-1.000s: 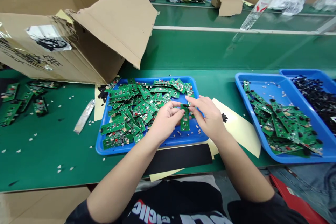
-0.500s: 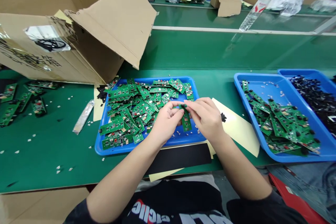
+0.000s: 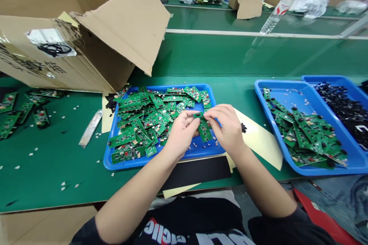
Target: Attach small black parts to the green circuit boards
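Note:
Pinched between the thumb and fingers of my left hand (image 3: 183, 133) is a narrow green circuit board (image 3: 205, 131), held tilted over the right part of a blue tray (image 3: 107, 157). A black part shows near the board's upper end. My right hand (image 3: 226, 125) is closed, its thumb and index fingertips at the board's upper right edge; whether a small piece sits between them is hidden. Beneath my hands, a heap of similar circuit boards (image 3: 149, 116) fills much of the tray, with small white bits scattered at its right side.
To the right stands a second blue tray (image 3: 260, 101) of circuit boards, beside another holding black parts (image 3: 342, 101). A large cardboard box (image 3: 126, 19) stands at the back left. A black sheet (image 3: 198, 172), yellow paper (image 3: 263, 141) and a plastic bottle (image 3: 280, 9) are nearby.
My right fingertips have come in from above onto the board's upper end, then shifted slightly to its right edge. The board has turned a little, its lower end swinging right.

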Demonstrator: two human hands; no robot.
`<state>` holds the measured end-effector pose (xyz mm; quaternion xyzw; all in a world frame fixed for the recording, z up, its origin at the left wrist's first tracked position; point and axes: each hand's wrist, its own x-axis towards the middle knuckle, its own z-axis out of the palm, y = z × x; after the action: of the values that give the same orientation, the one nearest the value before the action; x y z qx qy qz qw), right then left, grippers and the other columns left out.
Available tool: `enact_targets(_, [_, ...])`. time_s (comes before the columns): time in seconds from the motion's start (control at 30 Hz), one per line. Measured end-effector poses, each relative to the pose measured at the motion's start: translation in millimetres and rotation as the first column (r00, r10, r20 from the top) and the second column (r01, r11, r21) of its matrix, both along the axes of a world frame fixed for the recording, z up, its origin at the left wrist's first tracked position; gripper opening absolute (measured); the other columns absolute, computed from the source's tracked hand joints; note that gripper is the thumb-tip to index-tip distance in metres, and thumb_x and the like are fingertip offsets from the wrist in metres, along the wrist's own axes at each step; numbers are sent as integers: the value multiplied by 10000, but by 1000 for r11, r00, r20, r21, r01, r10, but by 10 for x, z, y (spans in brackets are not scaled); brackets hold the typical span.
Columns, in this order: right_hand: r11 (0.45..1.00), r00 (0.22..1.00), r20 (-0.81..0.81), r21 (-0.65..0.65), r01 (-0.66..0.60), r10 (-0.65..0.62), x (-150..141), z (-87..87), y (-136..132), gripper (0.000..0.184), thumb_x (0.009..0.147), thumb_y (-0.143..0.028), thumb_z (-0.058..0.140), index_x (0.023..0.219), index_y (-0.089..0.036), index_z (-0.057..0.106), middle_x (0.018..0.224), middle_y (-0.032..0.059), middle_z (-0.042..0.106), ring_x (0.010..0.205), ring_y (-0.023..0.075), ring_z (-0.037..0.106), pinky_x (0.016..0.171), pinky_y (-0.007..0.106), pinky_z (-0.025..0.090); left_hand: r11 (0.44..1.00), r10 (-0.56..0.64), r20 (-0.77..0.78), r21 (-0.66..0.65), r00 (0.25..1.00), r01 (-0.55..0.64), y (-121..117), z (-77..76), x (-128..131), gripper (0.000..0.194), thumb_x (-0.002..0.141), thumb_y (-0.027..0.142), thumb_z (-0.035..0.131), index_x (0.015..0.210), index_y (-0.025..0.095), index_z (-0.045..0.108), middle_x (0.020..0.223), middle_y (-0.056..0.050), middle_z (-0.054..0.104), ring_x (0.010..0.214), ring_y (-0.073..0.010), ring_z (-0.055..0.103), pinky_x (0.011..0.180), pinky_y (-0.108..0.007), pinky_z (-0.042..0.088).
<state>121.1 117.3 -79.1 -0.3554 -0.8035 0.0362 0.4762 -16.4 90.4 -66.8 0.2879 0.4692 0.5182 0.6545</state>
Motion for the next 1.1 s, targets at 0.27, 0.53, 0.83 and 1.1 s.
enact_targets(0.27, [988,999,-24,-150,-28,25,7,-70,-27,146,889,-140,511,875,-200,644,1065,112,527,990,220,566,780,390,550,1000,-8,-90,1,996,8,-19,20,15,195,700,229,672,847,165,561,596,61,518,498,-44,422,487,-160,348])
enact_targets(0.53, [994,1000,7,-106,25,-24,3,-62,-14,131,890,-165,526,857,-213,643,925,78,570,899,209,582,806,402,524,1000,-11,-99,20,995,13,-11,-23,13,223,704,262,678,864,165,557,550,74,475,473,-44,400,463,-158,313])
enact_targets(0.83, [993,1000,7,-114,17,-16,1,-58,-19,146,882,-163,530,850,-205,666,898,81,592,871,218,581,788,418,513,1000,-14,-92,15,996,16,-5,-34,15,227,714,283,683,861,162,560,548,80,461,471,-41,390,469,-155,324])
enact_targets(1.1, [995,999,28,-91,36,-33,-4,-64,-18,115,875,-164,546,852,-201,652,871,79,590,845,212,585,769,400,521,1000,-11,-110,11,994,12,-4,-26,17,213,718,298,680,824,169,548,580,64,514,503,-55,442,504,-167,371])
